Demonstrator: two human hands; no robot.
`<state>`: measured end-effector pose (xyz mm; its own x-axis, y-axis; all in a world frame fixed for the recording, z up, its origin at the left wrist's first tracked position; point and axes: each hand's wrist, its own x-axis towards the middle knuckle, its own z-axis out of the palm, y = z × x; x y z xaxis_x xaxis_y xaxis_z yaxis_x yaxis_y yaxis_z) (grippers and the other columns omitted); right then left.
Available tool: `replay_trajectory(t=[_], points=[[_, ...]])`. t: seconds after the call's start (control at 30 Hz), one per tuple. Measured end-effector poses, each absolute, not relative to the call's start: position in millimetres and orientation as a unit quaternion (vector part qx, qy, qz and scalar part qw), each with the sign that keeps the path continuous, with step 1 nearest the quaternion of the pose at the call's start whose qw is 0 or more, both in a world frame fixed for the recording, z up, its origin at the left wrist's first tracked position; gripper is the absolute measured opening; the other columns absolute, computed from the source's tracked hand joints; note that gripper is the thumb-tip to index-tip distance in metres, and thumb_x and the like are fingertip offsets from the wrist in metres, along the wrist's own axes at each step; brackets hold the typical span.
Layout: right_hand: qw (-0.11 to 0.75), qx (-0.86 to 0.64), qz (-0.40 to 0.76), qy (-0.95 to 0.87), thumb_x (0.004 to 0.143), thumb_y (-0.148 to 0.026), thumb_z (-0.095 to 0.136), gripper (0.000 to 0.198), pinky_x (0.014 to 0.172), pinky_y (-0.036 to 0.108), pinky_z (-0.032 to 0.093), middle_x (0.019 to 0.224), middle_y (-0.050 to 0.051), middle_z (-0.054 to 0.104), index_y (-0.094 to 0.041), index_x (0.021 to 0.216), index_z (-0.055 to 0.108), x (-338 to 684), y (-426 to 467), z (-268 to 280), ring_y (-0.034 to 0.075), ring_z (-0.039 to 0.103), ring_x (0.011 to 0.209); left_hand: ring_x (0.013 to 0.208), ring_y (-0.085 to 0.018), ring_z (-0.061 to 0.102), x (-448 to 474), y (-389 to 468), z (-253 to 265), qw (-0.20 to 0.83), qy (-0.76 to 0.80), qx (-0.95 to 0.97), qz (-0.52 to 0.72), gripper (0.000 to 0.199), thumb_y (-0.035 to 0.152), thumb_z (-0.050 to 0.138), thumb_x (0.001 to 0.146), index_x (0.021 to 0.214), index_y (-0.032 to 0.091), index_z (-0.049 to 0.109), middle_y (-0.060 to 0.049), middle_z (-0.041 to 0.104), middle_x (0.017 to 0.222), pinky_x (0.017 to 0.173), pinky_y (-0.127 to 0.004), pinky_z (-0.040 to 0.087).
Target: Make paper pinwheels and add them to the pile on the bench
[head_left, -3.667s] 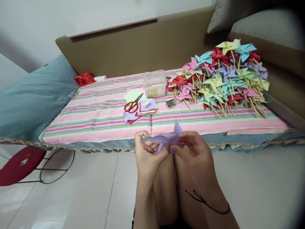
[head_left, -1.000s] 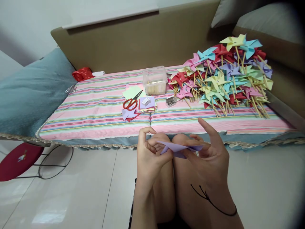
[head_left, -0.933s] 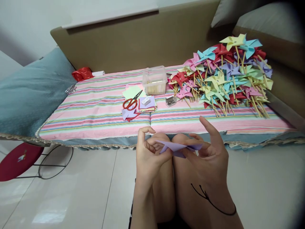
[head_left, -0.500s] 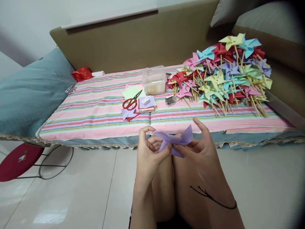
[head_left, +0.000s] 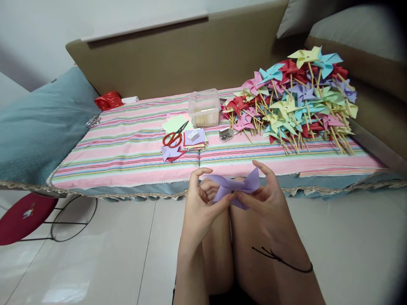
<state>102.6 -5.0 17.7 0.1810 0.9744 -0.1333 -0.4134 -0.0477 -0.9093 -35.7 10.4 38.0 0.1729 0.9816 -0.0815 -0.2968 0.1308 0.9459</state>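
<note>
A purple paper pinwheel (head_left: 235,184) is held up over my knees, its blades folded in to the middle. My left hand (head_left: 203,201) grips it from the left, thumb pressed near the centre. From the right, my right hand (head_left: 267,197) pinches it with the thumb at the same spot, index finger raised behind a blade. Both thumbs meet at a small dark pin head at the centre. The fingers behind the paper are partly hidden, and I cannot tell whether a stick is attached.
On the striped cloth (head_left: 133,148) lie red-handled scissors (head_left: 172,139), stacked paper squares (head_left: 195,142), a small box of pins (head_left: 226,134) and a clear plastic box (head_left: 204,108) of sticks. Many finished pinwheels (head_left: 299,106) are heaped at the right. A red stool (head_left: 28,218) stands at the left.
The hands and the pinwheel have shifted very slightly; my right index finger has bent in closer to the blade. Both thumbs stay at the centre. The view has moved a little.
</note>
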Motion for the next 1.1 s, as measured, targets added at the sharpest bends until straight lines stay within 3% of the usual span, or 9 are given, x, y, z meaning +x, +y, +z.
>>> replay_trajectory(t=[0.33,0.67,0.87,1.1], points=[[0.592,-0.457,0.582,-0.319,0.067,-0.03,0.08,0.079,0.075,0.036,0.055,0.08,0.0,0.072,-0.028,0.132,0.036,104,-5,18,0.02,0.069,0.08,0.058,-0.009,0.062,-34,14,34,0.617,0.428,0.395,0.53,0.049,0.014,0.074,0.071,0.104,0.024,0.039,0.002,0.071,0.071,0.057,-0.019,0.047],[0.604,-0.499,0.522,-0.338,0.067,-0.032,0.08,0.081,0.074,0.034,0.052,0.075,-0.003,0.069,-0.029,0.134,0.034,100,0,12,0.018,0.067,0.075,0.067,-0.012,0.065,-30,18,26,0.628,0.436,0.375,0.524,0.057,0.011,0.076,0.065,0.106,0.024,0.037,0.001,0.071,0.078,0.064,-0.022,0.049],[0.574,-0.487,0.585,-0.303,0.071,-0.043,0.077,0.071,0.076,0.034,0.052,0.078,0.0,0.072,-0.028,0.131,0.042,112,5,8,0.021,0.069,0.077,0.064,-0.012,0.066,-32,24,15,0.635,0.442,0.334,0.539,0.06,0.014,0.079,0.063,0.106,0.023,0.037,0.0,0.073,0.075,0.064,-0.023,0.05],[0.555,-0.48,0.612,-0.296,0.062,-0.036,0.084,0.074,0.07,0.028,0.05,0.072,-0.003,0.071,-0.028,0.125,0.048,114,16,-7,0.018,0.068,0.073,0.065,-0.013,0.066,-34,28,6,0.651,0.439,0.322,0.528,0.061,0.015,0.08,0.062,0.104,0.023,0.037,0.0,0.072,0.075,0.064,-0.025,0.05]])
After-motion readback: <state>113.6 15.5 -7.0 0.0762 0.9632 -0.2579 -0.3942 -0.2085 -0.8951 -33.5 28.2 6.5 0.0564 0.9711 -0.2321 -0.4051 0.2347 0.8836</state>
